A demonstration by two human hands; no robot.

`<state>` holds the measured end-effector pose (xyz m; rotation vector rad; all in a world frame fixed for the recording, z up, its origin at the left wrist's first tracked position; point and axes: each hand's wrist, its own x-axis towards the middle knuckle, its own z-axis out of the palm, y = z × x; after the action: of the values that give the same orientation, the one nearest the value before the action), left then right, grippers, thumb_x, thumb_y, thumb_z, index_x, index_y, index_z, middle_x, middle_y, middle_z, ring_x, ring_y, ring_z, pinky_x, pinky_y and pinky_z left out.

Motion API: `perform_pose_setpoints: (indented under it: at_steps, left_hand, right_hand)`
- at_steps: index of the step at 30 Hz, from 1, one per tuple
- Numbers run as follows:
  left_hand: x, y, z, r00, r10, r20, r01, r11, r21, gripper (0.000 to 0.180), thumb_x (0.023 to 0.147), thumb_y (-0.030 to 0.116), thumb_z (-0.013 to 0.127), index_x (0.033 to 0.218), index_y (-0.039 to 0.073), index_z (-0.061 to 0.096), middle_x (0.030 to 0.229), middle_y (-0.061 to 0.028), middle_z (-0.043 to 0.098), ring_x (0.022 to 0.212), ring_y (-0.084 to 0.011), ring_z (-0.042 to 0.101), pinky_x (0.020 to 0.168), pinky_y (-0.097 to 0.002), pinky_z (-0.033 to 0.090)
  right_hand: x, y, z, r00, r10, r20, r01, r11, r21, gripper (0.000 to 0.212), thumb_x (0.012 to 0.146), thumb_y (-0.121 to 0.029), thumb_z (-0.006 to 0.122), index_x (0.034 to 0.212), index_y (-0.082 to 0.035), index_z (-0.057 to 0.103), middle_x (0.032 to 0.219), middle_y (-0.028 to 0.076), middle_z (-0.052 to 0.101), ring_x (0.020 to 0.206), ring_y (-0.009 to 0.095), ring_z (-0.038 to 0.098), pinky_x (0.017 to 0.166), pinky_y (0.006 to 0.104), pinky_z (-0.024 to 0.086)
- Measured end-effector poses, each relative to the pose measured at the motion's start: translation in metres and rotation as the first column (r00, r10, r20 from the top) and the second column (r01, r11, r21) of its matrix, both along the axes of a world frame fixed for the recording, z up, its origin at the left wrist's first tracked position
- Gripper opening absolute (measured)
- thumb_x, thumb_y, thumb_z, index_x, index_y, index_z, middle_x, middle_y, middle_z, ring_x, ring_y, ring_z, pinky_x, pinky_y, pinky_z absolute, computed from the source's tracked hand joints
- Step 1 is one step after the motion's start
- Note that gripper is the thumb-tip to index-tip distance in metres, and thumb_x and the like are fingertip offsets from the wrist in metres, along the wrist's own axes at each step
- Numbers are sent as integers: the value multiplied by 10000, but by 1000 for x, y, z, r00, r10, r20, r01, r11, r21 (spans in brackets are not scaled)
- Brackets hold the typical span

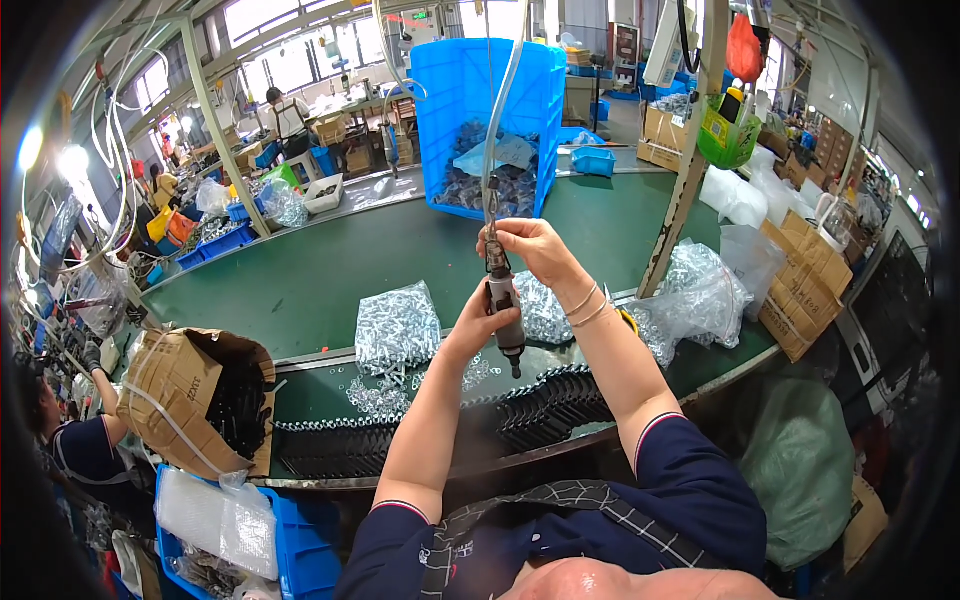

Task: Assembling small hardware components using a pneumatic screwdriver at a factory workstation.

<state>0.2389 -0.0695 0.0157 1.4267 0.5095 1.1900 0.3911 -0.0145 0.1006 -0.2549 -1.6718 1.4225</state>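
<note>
Holding a hanging pneumatic screwdriver (pixel 503 305) up at frame centre, both hands on it: left hand (pixel 478 322) w/ fingers wrapped round the lower body, right hand (pixel 530 248) w/ fingers clamped on the top end where the clear air hose (pixel 500 110) joins. Tool is upright, bit pointing down, well above the worktop (pixel 330 265) — not on any part yet.

Progress, as a judgement: looks like prep or adjusting the tool; rows of black parts (pixel 545 405) lie lined up along the near edge, lower centre, apparently waiting. Can't tell if any are already screwed.

Around: bags of small silver hardware (pixel 397 327) centre-left & centre-right, loose pieces scattered betw. them; open cardboard box (pixel 190 395) w/ more black parts, lower left; blue crate (pixel 485 120) top centre. A co-worker (pixel 85 440) at far left.

In the way: slanted metal post (pixel 690 150) right of the hands; the hose hangs close to the right hand.
</note>
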Motion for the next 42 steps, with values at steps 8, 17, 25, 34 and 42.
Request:
perform_pose_setpoints:
  at_steps: [8,17,25,34,42]
  left_hand:
    - [-17,3,-5,965,-242,103,249,966,-65,602,727,179,705,1241,24,434,991,-31,555,918,-132,539,822,-276,439]
    - [-15,4,3,987,116,-113,-113,993,32,491,772,86,665,1214,32,457,993,-14,552,923,-116,534,839,-271,431]
    - [-9,0,6,991,114,-69,-114,993,15,473,779,69,677,1200,47,464,972,-6,538,897,-97,519,807,-260,438]
    - [-14,-2,4,996,25,-82,-27,999,-32,441,811,82,594,1226,40,450,1000,-20,555,947,-125,536,838,-276,438]
    - [-9,3,0,954,62,293,-28,993,-117,398,937,152,530,1305,53,418,1001,10,551,907,-77,529,816,-228,437]
  right_hand:
    - [-2,-13,11,964,252,-82,-261,957,-125,288,906,-182,592,1097,33,606,1012,108,638,960,190,607,882,321,474]
    - [-4,-7,3,999,-5,-36,4,1000,-10,287,882,-151,622,1105,29,615,1020,100,647,958,175,609,879,312,473]
    - [0,0,0,999,-47,-22,45,997,-68,293,866,-115,636,1120,32,613,1031,99,649,970,170,612,883,304,472]
    - [-5,-5,3,981,147,-129,-167,972,-166,327,870,-146,638,1142,31,594,1097,122,621,1042,206,580,931,334,445]
    - [8,5,15,976,216,5,-215,976,-28,319,845,-150,665,1100,35,617,1015,125,655,965,202,615,895,333,469]
